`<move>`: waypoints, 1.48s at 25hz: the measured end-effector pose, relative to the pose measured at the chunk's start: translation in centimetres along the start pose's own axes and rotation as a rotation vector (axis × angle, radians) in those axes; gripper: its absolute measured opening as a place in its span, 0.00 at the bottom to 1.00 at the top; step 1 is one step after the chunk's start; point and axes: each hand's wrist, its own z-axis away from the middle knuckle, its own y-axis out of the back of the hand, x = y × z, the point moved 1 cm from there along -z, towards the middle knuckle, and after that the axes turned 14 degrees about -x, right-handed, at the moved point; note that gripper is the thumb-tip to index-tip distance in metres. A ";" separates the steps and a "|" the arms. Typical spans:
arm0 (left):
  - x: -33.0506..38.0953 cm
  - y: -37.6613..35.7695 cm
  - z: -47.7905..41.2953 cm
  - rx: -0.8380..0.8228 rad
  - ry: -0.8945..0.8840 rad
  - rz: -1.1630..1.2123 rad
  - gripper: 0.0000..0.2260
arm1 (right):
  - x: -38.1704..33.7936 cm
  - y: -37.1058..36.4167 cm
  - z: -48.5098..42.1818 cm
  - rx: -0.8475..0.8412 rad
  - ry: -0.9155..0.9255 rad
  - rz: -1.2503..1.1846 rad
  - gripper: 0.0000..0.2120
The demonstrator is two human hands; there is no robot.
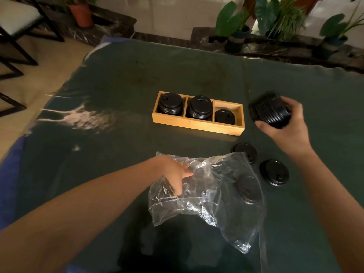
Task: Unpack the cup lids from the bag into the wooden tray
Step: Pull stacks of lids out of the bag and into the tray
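Observation:
A wooden tray (pixel 197 125) with three compartments sits mid-table. Stacks of black cup lids fill its left (pixel 170 103) and middle (pixel 200 107) compartments; a low stack (pixel 224 115) lies in the right one. My right hand (pixel 289 125) grips a tilted stack of black lids (pixel 269 110) just right of the tray. My left hand (pixel 175 172) presses on the crumpled clear plastic bag (pixel 208 196), fingers on its top. One lid (pixel 248 189) shows through the bag. Two loose lids (pixel 245 151) (pixel 274 172) lie on the cloth beside it.
A dark green cloth (pixel 118 91) covers the table. Potted plants (pixel 234 22) stand on a dark ledge behind it. Black chair frames (pixel 17 46) stand on the floor at the far left.

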 end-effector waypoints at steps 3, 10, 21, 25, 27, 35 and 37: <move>1.1 0.2 -0.5 0.454 -0.030 0.156 0.23 | 1.0 -2.3 -4.6 -0.028 -0.053 0.090 0.37; 2.2 -6.0 -6.7 0.989 0.211 0.006 0.23 | 4.2 -8.0 -9.6 -0.148 -0.153 0.165 0.38; 1.3 -5.8 -8.3 0.882 0.209 0.058 0.24 | 6.0 -11.4 -12.6 -0.288 -0.134 0.445 0.38; 1.4 -5.8 -8.2 0.864 0.214 0.057 0.24 | 7.1 -10.8 -13.3 -0.366 -0.160 0.668 0.37; 1.4 -5.7 -7.9 0.852 0.218 0.053 0.24 | 7.6 -10.6 -13.3 -0.364 -0.141 0.739 0.34; 2.0 -5.5 -7.3 0.817 0.224 0.055 0.27 | 7.1 -11.3 -12.7 -0.409 0.062 0.599 0.25; 2.0 -5.5 -7.2 0.811 0.233 0.056 0.26 | 7.7 -11.5 -12.0 -0.417 0.070 0.596 0.24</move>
